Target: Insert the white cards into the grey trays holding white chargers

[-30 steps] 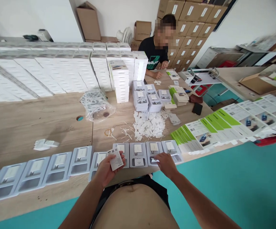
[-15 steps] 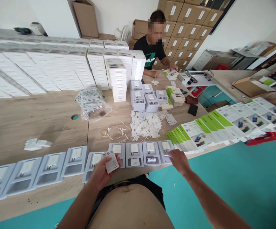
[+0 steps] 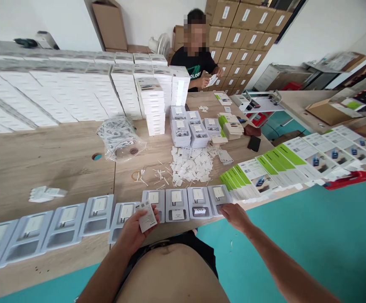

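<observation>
My left hand (image 3: 134,228) grips white printed cards (image 3: 146,216) between thumb and fingers, just in front of the tray row. My right hand (image 3: 236,216) is at the near compartment of the rightmost grey tray (image 3: 213,190). Its fingers are bent together there, and whatever they pinch is hidden. A white adapter (image 3: 218,192) sits in that tray's far compartment. The neighbouring tray holds an adapter (image 3: 198,194) and a small white piece with dark print (image 3: 199,210). Another tray (image 3: 168,197) has an adapter and a white card (image 3: 178,215).
Several more trays (image 3: 82,229) run left along the table edge. Behind lie loose white cards (image 3: 193,166) and a bag of cables (image 3: 118,136). Green-and-white boxes (image 3: 279,162) line the right edge. Stacked white boxes (image 3: 72,94) stand behind. A co-worker (image 3: 195,63) sits across the table.
My right hand has moved slightly down and left to the tray's near compartment. The left hand still holds the cards. The co-worker has raised both hands with a paper item.
</observation>
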Available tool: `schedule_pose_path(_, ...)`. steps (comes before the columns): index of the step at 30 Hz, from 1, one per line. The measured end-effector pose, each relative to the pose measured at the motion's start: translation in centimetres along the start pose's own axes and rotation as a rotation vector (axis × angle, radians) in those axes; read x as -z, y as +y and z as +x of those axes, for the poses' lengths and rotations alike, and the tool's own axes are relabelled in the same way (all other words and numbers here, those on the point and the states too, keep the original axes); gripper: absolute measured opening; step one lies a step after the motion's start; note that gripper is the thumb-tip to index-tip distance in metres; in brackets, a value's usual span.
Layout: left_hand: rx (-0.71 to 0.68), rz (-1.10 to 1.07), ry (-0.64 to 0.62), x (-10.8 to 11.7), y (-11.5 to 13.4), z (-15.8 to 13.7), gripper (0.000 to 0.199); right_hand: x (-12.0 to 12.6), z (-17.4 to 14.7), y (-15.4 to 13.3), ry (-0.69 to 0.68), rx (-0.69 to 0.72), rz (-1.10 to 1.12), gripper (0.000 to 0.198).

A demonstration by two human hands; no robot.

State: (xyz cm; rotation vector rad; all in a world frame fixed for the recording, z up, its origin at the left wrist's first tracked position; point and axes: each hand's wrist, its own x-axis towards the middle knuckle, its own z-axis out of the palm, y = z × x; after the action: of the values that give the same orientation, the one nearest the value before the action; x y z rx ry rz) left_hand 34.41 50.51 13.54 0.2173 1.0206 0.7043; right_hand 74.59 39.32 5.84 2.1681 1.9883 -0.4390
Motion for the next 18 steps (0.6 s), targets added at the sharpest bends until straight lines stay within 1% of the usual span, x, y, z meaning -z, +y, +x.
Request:
schedule_pose_path(2,0.005,-0.014,0.011,-0.1,0.0,0.0,0.035,0.0,0.5,-0.4,-0.011,-0.06,-0.013,0.034)
schedule_pose_path(5,0.014,-0.031,0.029,-0.3,0.1,-0.1,0.037,-0.1,1.3,-1.0,-0.016,-0.185,-0.043,0.027)
schedule_pose_path(8,0.011,-0.03,0.036,-0.1,0.2,-0.1,0.036,0.0,1.7,-1.6,0.021,-0.301,-0.097,0.022)
schedule_pose_path(11,-0.004,-0.017,0.035,0.3,0.2,-0.1,0.033,0.1,1.8,-1.8,0.089,-0.424,-0.152,0.029)
schedule_pose_path(13,-0.011,-0.009,0.035,0.5,0.2,0.0,0.032,0.1,1.9,-1.8,0.107,-0.526,-0.124,0.032)
schedule_pose_path(15,-0.014,-0.004,0.032,0.6,0.1,0.0,0.032,-0.1,2.0,-1.8,0.105,-0.606,-0.046,0.029)
schedule_pose_path(18,-0.013,0.007,0.037,0.5,0.2,0.0,0.033,-0.4,2.1,-2.0,0.12,-0.652,0.044,0.025)
